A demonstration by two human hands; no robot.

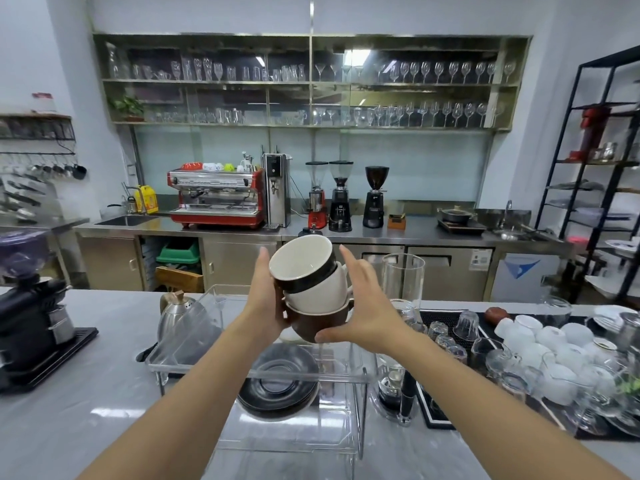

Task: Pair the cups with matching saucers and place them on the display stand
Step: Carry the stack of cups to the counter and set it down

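A stack of three nested cups hangs in the air above the clear acrylic display stand [360,375]. A black cup [304,268] with a white inside tilts on top, a white cup [318,292] sits in the middle, and a brown cup [318,323] is at the bottom. My left hand [263,299] presses the stack's left side with straight fingers. My right hand [363,306] is on its right side, thumb under the brown cup, fingers straight. A pile of dark saucers [280,382] lies on the stand below the cups.
A steel kettle [176,313] stands left of the stand and a black grinder [31,327] at far left. A tall glass siphon [401,306] is close on the right. Behind it a black mat [436,410] holds several upturned glasses and white cups.
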